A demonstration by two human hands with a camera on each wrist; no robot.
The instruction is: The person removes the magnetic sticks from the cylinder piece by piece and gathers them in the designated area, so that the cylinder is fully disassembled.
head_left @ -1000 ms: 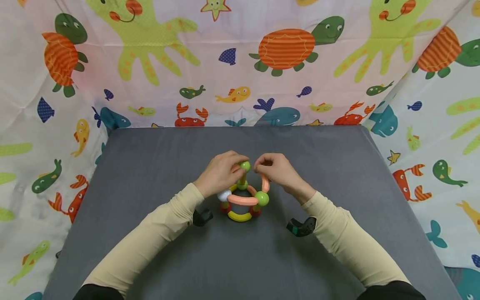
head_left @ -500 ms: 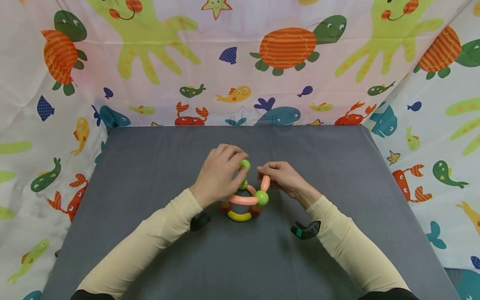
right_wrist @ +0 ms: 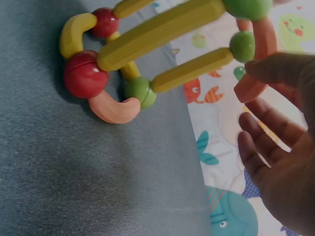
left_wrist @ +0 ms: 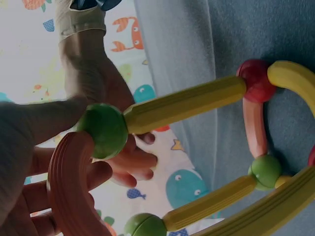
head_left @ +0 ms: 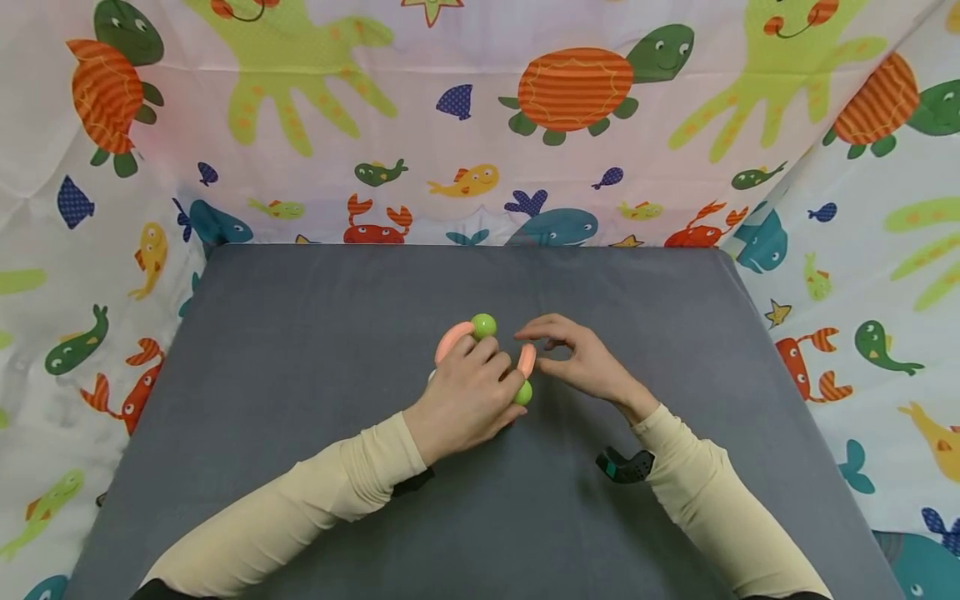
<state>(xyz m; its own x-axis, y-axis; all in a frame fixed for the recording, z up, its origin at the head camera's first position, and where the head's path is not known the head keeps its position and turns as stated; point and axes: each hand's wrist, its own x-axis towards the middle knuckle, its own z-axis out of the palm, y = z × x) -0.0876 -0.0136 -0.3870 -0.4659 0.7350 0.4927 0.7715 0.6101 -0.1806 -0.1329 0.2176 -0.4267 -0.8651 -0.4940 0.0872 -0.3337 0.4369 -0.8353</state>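
Observation:
A toy frame of balls and curved and straight rods (left_wrist: pixel 187 104) stands on the table, partly hidden by my left hand (head_left: pixel 467 398) in the head view. That hand grips its near upper side, the thumb on a green ball (left_wrist: pixel 104 130) and the fingers behind a curved pink rod (left_wrist: pixel 69 179). Another pink rod (head_left: pixel 527 359) rises free-ended from the green ball at the right. Beside it my right hand (head_left: pixel 581 358) has its fingers spread, and its thumb appears to touch the rod. Red balls (right_wrist: pixel 86 74) and yellow rods form the lower part.
Grey cloth covers the table (head_left: pixel 337 317). A printed curtain (head_left: pixel 420 125) with sea animals hangs behind and at the sides. A black device (head_left: pixel 624 465) is worn at the right wrist.
My left hand has come down from the far upper green ball to the frame's near side and grips it. The right hand's fingers have spread away from the upright pink rod.

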